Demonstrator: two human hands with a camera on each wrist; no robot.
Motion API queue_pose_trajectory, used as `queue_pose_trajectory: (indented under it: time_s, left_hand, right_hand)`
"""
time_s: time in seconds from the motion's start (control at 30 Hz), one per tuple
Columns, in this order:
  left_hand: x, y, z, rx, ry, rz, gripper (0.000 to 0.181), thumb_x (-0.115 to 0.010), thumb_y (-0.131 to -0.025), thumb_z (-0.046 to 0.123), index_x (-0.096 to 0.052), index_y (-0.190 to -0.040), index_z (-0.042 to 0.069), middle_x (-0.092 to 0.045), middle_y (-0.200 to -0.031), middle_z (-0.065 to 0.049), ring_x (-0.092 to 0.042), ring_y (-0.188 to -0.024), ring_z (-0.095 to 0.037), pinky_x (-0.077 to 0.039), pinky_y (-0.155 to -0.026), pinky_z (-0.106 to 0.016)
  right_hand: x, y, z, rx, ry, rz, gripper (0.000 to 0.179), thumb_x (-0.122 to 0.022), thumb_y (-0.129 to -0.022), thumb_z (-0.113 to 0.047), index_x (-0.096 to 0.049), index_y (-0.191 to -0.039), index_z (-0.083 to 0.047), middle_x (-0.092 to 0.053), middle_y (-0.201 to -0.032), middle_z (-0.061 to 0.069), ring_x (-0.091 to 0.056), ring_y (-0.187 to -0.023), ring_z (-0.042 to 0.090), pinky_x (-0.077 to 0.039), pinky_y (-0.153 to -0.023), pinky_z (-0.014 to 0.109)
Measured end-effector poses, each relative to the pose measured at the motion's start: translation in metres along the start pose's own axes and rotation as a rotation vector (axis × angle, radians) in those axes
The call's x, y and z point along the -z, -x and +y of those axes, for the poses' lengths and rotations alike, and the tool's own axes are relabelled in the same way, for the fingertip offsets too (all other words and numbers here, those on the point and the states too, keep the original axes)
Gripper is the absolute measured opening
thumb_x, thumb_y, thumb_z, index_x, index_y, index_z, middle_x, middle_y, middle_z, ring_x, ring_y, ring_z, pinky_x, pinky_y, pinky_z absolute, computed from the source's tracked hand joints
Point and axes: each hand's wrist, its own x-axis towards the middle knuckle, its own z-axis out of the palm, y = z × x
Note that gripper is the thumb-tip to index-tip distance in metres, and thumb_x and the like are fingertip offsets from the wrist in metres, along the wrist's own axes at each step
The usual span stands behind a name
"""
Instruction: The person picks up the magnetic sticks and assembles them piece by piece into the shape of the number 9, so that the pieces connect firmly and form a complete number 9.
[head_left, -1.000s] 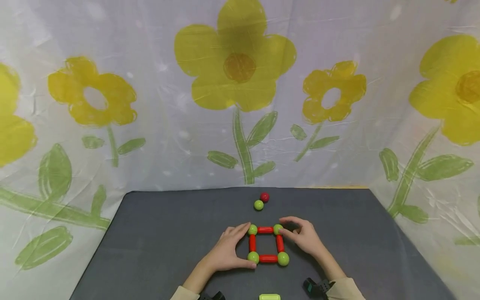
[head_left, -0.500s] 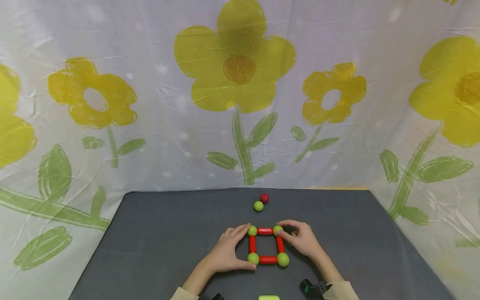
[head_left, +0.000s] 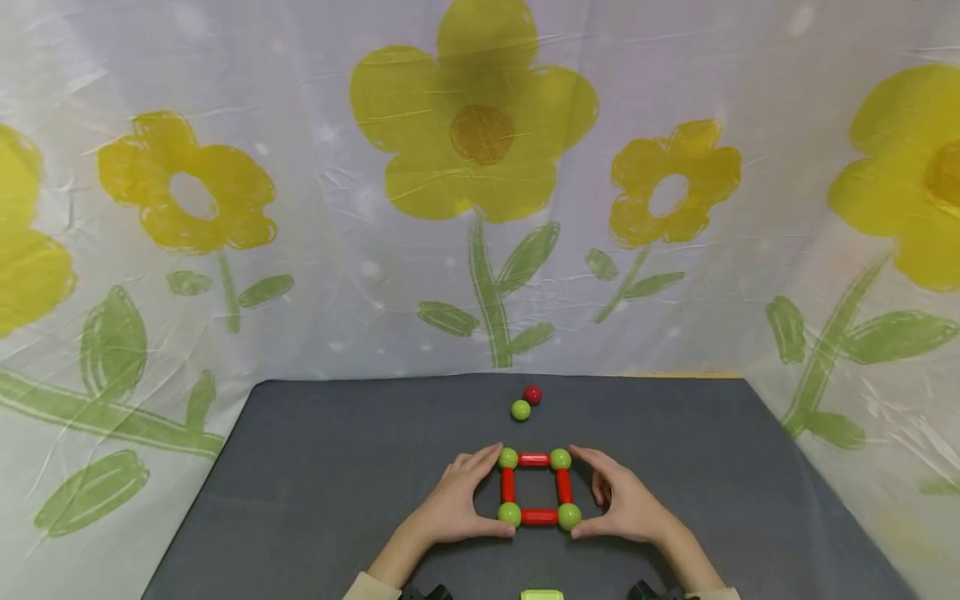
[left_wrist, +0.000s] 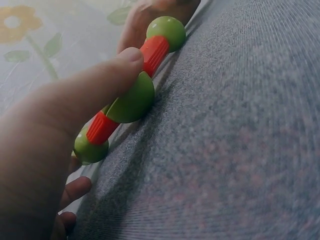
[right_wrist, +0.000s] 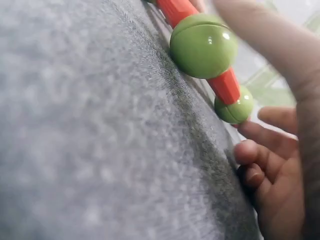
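Flowered sheet [head_left: 322, 275] behind, dark grey counter [head_left: 337, 450] below. Square frame [head_left: 540, 517] of red rods [head_left: 565, 486] and green balls [head_left: 509, 515] lies flat between two hands. Left hand [head_left: 456, 502] pinches its left side, thumb at near ball, forefinger at far one. Right hand [head_left: 632, 505] pinches right side likewise, remaining fingers curled inward. Beyond: loose green ball [head_left: 521, 410] just beside red ball [head_left: 532, 395]. Yellow-green piece [head_left: 542, 595] nearer the person, partly cut off.

"What is the head view cropping?"
"Its lower edge is cutting off a lime block [head_left: 542, 595]."
"And the left wrist view?"
"There, the left hand [left_wrist: 55, 125] is hiding part of a green ball [left_wrist: 135, 102]."
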Motion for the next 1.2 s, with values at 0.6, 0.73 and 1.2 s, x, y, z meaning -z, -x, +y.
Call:
queue_pose_trajectory:
  time_s: [0.6, 0.73, 1.2]
  left_hand:
    - [0.006, 0.001, 0.001, 0.008, -0.016, -0.029, 0.118, -0.085, -0.078, 0.069, -0.029, -0.170, 0.022, -0.036, -0.171, -0.002, -0.041, -0.143, -0.030, -0.038, -0.113, -0.066]
    - [0.005, 0.001, 0.001, 0.007, -0.016, -0.022, 0.117, -0.084, -0.080, 0.068, -0.027, -0.171, 0.019, -0.034, -0.172, -0.005, -0.040, -0.144, -0.031, -0.038, -0.114, -0.066]
    - [0.005, 0.000, 0.000, 0.008, 0.007, -0.002, 0.108, -0.076, -0.088, 0.068, -0.026, -0.170, 0.018, -0.024, -0.176, -0.001, -0.036, -0.152, -0.032, -0.037, -0.117, -0.065]
  right_hand:
    - [-0.007, 0.003, -0.003, -0.042, 0.071, -0.009, 0.110, -0.098, -0.073, -0.049, -0.046, -0.161, -0.010, -0.057, -0.146, 0.016, -0.045, -0.067, 0.001, -0.040, -0.058, 0.021]
    - [-0.007, 0.002, -0.002, -0.056, 0.082, 0.008, 0.106, -0.096, -0.074, -0.051, -0.047, -0.161, -0.013, -0.058, -0.147, 0.012, -0.046, -0.066, 0.001, -0.041, -0.058, 0.021]
    - [-0.013, 0.000, -0.009, -0.061, 0.108, 0.054, 0.090, -0.093, -0.080, -0.048, -0.055, -0.155, -0.015, -0.058, -0.151, 0.014, -0.043, -0.063, 0.000, -0.041, -0.057, 0.022]
